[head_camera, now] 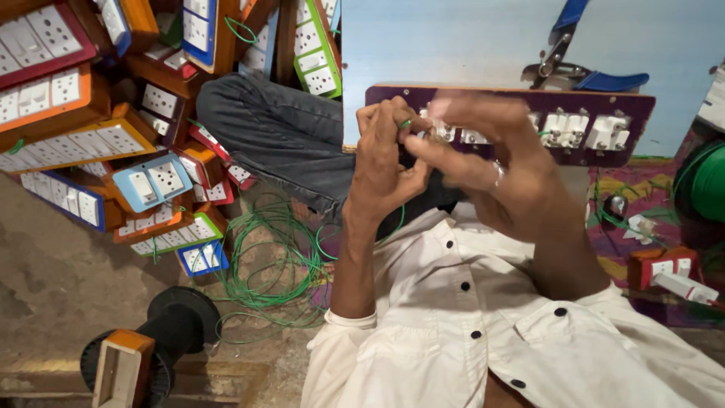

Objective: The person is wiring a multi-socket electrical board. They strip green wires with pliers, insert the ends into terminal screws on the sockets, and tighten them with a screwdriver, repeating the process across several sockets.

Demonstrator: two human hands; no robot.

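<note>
In the middle of the frame both hands meet close together in front of a purple board that carries white switch modules with their metal terminals turned toward the camera. The left hand is curled, and its grip is clenched on a thin green wire, pinched between the thumb and the forefinger; a short green piece shows at the fingertips. The right hand is blurred. It has a ring on one finger, and its fingers come together at the same place, touching the left hand just before the board. I cannot tell if its grip is closed on the wire or only rests there.

The board stands upright in the upper middle and upper right of the frame, just behind the hands. Above it, on the pale blue surface, lies a tool with blue handles. In the lower middle, the white shirt with dark buttons fills the frame, and a knee in grey trousers is to the left of the hands.

In the upper left many wooden switch boxes with coloured frames lie in a pile. Below them, loose green wire loops lie on the floor, and in the lower left stands a black spool. At the right edge a green wire roll shows.
</note>
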